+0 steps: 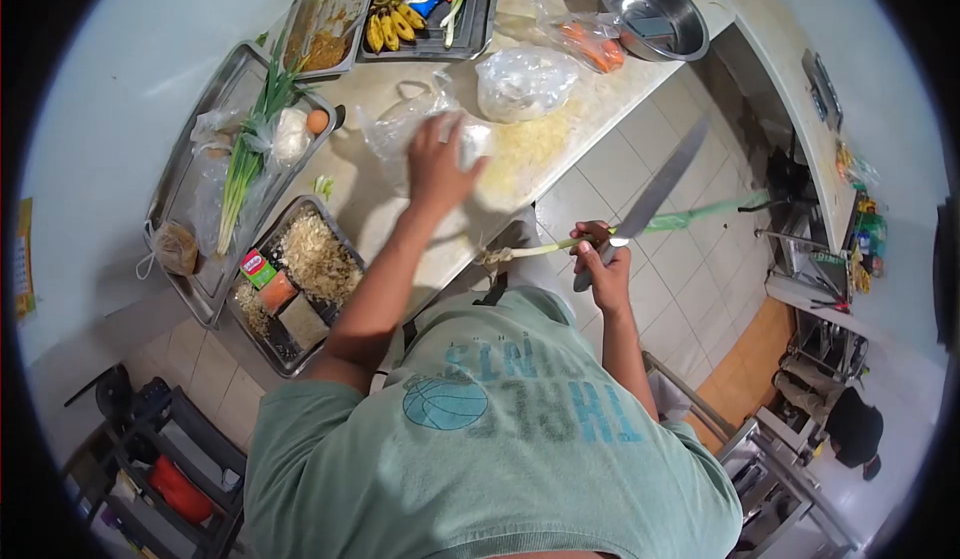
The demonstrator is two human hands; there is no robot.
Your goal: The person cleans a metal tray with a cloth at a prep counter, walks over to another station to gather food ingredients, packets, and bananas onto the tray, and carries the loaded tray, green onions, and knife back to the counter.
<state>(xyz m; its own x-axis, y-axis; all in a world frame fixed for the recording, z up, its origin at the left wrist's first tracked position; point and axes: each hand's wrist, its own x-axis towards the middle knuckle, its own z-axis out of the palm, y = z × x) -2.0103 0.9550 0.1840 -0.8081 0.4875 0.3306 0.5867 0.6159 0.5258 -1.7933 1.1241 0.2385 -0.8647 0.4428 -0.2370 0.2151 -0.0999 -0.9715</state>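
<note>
My right hand (604, 267) is closed around a large kitchen knife (664, 181), its blade pointing up and away to the right. The same hand grips a long spring onion (668, 222). Its root end reaches left to the counter edge and its green leaves stretch right over the floor. Over the counter, my left hand (445, 164) has its fingers apart above a crumpled clear plastic bag (395, 139); whether it touches the bag is hard to tell. Just beyond sits a knotted bag of something white (525, 83).
Yellow crumbs (535, 149) lie along the counter edge. Around stand a metal bowl (690, 44), a bag of carrots (597, 49), a tray holding bananas (395, 27), a tray with spring onions (240, 174) and a tray of chopped food (318, 256). Another person (850, 421) is at lower right.
</note>
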